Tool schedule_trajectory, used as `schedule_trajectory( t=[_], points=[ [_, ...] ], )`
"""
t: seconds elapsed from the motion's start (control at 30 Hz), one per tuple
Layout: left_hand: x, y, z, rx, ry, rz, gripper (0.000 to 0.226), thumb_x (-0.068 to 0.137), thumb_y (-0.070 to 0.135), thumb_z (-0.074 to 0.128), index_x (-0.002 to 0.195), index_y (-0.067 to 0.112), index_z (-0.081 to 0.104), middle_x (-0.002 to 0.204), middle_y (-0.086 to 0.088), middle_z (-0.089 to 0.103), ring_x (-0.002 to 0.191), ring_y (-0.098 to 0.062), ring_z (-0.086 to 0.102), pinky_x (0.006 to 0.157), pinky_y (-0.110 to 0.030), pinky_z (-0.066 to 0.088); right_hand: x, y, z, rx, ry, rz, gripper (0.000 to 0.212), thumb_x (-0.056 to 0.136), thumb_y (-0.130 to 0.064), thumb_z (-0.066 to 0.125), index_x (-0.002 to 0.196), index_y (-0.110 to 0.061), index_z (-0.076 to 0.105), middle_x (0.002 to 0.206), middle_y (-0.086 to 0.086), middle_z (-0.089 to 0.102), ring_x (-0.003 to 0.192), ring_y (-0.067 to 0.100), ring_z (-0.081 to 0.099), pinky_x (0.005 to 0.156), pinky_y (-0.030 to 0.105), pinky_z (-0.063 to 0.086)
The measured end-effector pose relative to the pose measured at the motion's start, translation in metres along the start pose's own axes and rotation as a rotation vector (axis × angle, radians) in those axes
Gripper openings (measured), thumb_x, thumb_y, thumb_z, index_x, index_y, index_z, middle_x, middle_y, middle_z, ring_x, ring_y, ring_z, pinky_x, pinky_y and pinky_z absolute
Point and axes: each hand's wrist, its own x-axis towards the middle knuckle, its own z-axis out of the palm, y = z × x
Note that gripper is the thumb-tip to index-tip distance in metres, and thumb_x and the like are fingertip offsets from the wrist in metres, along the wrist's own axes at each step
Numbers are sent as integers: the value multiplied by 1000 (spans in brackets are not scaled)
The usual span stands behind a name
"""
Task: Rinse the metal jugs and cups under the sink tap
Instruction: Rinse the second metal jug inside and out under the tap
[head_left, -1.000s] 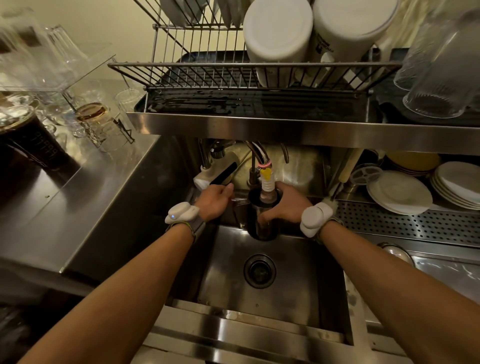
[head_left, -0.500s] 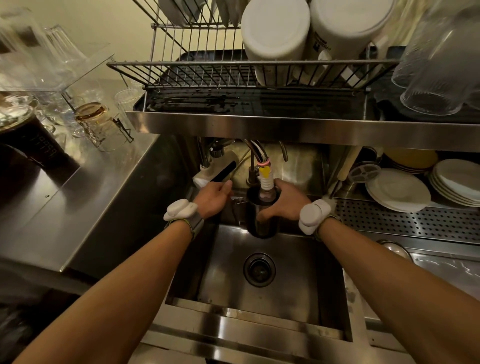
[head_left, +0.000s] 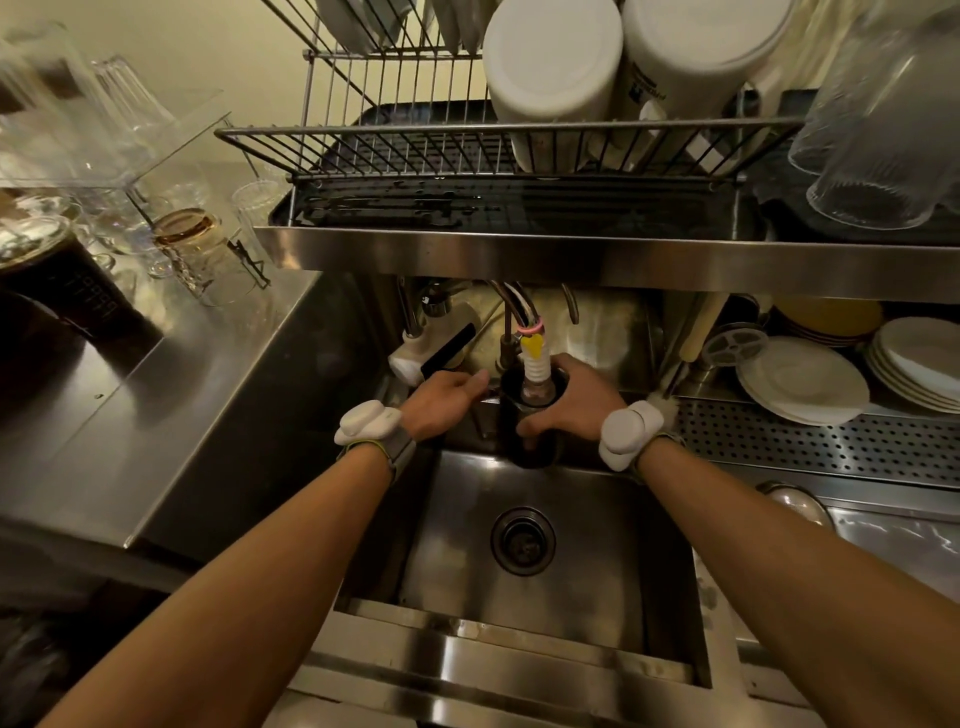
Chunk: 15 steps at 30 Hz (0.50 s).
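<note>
one metal jug stood upright over the sink, its mouth around the tap nozzle; the right hand curled round its right side, the left hand reached its handle side, grip unclear.

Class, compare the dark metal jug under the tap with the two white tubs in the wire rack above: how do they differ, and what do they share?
Colour: the jug is dark metal, the tubs white. Pose: the jug is mouth up under the tap nozzle; the tubs lie tipped, flat ends toward the camera. Support: the right hand grips the jug; the tubs rest in the rack. Both are round and tall.
</note>
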Motion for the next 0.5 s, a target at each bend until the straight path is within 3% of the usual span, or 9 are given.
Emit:
schedule_trajectory(
  t=[0.17, 0.33, 0.5],
  points=[
    [1, 2, 13, -34, -67, 23, 34, 98, 26, 47, 69, 14, 60, 69, -1, 59, 68, -11, 54, 77, -30, 42, -3, 10, 4, 61, -30, -28, 86, 51, -27, 91, 125, -19, 48, 115, -4, 60, 107, 16, 57, 87, 25, 45],
    [0, 3, 18, 242, -47, 64, 24, 92, 27, 55, 76, 12, 64, 71, -2, 58, 68, -12, 54, 68, -27, 42, -10, 31, 2, -17, -159, 71, 108, 50, -32, 92, 140, -18, 35, 140, 2, 48, 130, 21, 44, 104, 31, 38],
    [-6, -1, 16, 525, 12, 97, 25, 90, 36, 57, 80, 16, 68, 81, -5, 64, 85, -25, 64, 69, -33, 45, -15, 39, -1, -68, -187, 126, 110, 54, -33, 90, 144, -16, 30, 144, 5, 43, 132, 21, 41, 104, 31, 39]
  ],
)
